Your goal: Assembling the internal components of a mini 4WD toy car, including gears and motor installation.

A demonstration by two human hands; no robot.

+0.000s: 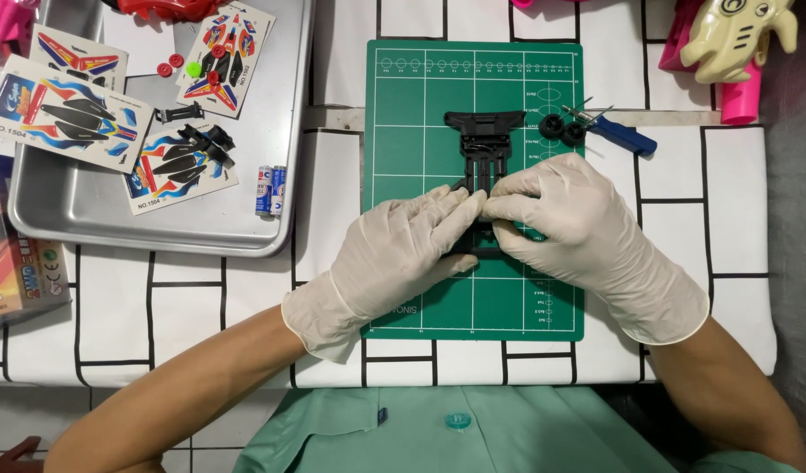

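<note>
A black plastic toy car chassis [483, 144] lies on a green cutting mat [420, 105]. Both my hands wear pale latex gloves. My left hand [403, 250] pinches the near end of the chassis from the left. My right hand [569, 223] pinches the same end from the right, fingertips meeting those of the left. The near part of the chassis is hidden under my fingers. Two small black wheels [562, 130] lie at the mat's right edge beside a blue-handled tool [618, 131].
A metal tray [158, 223] at left holds sticker sheets [57, 105], small black parts [206, 140], red and green small pieces [180, 64] and two batteries [270, 190]. A coloured box [17, 263] sits at far left. Plastic toys [740, 35] stand at the far right.
</note>
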